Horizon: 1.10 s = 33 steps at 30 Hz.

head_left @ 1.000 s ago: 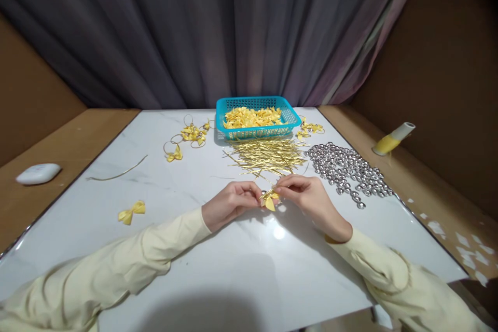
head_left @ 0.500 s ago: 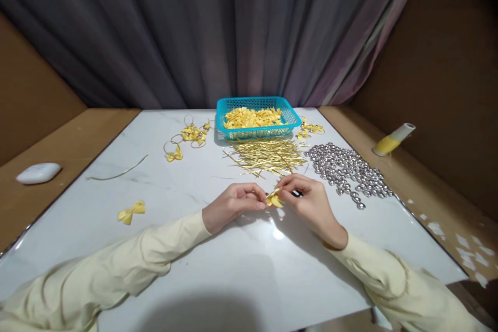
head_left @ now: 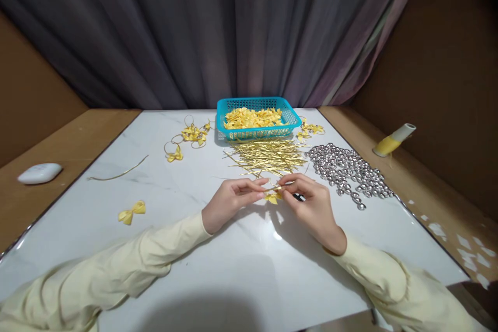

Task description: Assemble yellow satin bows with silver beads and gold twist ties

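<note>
Over the middle of the white table, my left hand (head_left: 238, 197) pinches a thin gold cord (head_left: 271, 189) between thumb and fingers. My right hand (head_left: 309, 201) is closed at the other side, its fingertips on a yellow ribbon bow (head_left: 273, 198) and the cord. The fingers partly cover the bow, which hangs just below the cord. Behind both hands lies a pile of straight gold cords (head_left: 270, 155). A small dark object (head_left: 299, 197) shows partly behind my right fingers; its kind is unclear.
A blue basket (head_left: 257, 130) of yellow bows stands at the back. Looped cords with bows (head_left: 193, 135) lie left of it. Silver beads (head_left: 346, 168) spread at right, near a thread spool (head_left: 392, 140). A loose bow (head_left: 132, 212), a curved cord (head_left: 119, 174) and a white mouse-like object (head_left: 39, 174) are left.
My left fingers have shifted slightly up and straightened along the cord. The bow has tilted and now sits closer to my right fingertips.
</note>
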Tool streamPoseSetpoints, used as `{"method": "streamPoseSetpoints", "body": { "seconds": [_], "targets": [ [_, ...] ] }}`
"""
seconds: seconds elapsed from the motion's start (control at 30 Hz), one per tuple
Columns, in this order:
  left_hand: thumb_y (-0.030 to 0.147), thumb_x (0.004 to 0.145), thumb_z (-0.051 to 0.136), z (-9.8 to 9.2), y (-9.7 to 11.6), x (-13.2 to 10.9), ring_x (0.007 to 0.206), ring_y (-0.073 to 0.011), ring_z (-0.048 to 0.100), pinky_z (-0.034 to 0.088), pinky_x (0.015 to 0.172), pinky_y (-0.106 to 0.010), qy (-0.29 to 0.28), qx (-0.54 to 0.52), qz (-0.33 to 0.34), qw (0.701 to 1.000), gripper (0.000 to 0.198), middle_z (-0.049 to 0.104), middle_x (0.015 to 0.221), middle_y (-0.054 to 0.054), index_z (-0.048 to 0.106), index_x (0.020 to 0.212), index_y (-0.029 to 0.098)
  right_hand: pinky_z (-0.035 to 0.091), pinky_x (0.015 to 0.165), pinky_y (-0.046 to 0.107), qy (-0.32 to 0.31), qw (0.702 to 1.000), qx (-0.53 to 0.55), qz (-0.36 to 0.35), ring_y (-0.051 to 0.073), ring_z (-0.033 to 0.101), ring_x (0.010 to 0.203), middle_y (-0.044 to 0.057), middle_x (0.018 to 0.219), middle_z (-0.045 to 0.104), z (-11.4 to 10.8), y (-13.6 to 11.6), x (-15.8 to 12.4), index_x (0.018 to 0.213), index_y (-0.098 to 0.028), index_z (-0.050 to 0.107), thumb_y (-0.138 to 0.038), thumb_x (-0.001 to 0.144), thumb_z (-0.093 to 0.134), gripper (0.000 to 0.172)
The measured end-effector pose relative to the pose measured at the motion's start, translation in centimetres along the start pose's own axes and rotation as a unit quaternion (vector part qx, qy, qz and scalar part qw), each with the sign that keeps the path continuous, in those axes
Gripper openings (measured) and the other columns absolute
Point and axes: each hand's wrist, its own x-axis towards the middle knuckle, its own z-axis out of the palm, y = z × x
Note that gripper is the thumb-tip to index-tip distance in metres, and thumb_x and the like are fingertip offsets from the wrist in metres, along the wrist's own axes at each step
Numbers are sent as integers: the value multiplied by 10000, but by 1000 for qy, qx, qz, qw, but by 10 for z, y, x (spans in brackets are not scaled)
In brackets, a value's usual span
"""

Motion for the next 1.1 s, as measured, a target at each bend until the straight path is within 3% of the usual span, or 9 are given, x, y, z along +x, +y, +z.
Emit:
{"method": "streamPoseSetpoints", "body": {
  "seconds": [0.2,0.43,0.57,0.67,0.77,0.9,1.0,1.1],
  "targets": [
    [282,736,645,3,-1,-4,823,-205,671,528,760,-293,90,121,83,985,148,716,901,-70,677,798,152,474,665,280,5,998,-21,-66,145,605,709,47,780,635,3,-4,-3,606,-183,529,-66,752,501,190],
    [210,769,603,4,-3,-8,710,-165,682,542,644,-216,146,265,218,928,97,725,805,-36,683,799,165,494,694,284,1,994,-26,-108,150,600,772,62,825,621,4,-3,-8,708,-180,546,-67,792,488,153],
    [180,778,597,2,-8,-9,697,-147,674,542,643,-208,161,291,270,904,99,722,818,-37,685,820,167,524,650,261,-25,994,-4,-102,149,598,803,72,889,612,4,-5,-9,830,-179,580,-95,795,509,116],
    [165,782,593,2,-8,-10,716,-147,667,541,676,-228,165,299,294,893,100,720,829,-38,681,830,171,539,657,270,-70,995,28,-63,169,583,880,81,954,600,5,-7,-8,939,-185,579,-145,781,551,166],
    [154,783,588,1,-6,-11,689,-139,647,535,616,-230,162,300,317,885,114,715,806,-45,681,846,174,548,689,294,-111,989,91,27,174,584,890,81,1012,582,5,-8,-5,1004,-195,553,-201,761,598,247],
    [107,772,584,-2,-5,-9,680,-137,641,522,577,-242,132,300,401,855,187,722,843,-52,669,911,200,560,675,306,-175,935,268,154,172,601,873,71,1046,562,2,-10,-1,984,-208,531,-239,754,620,249],
    [37,756,578,-4,-5,-8,775,-163,676,512,640,-272,91,308,467,824,289,722,887,-56,647,970,219,559,690,334,-206,889,365,184,161,615,814,64,1023,578,-2,-9,0,983,-208,537,-214,766,610,229],
    [8,751,568,-7,-4,-8,861,-196,675,497,658,-290,64,321,484,811,343,712,926,-74,624,1020,215,544,723,343,-205,873,399,190,153,617,797,61,1021,590,-4,-7,0,952,-199,567,-206,778,606,178]
  ]
}}
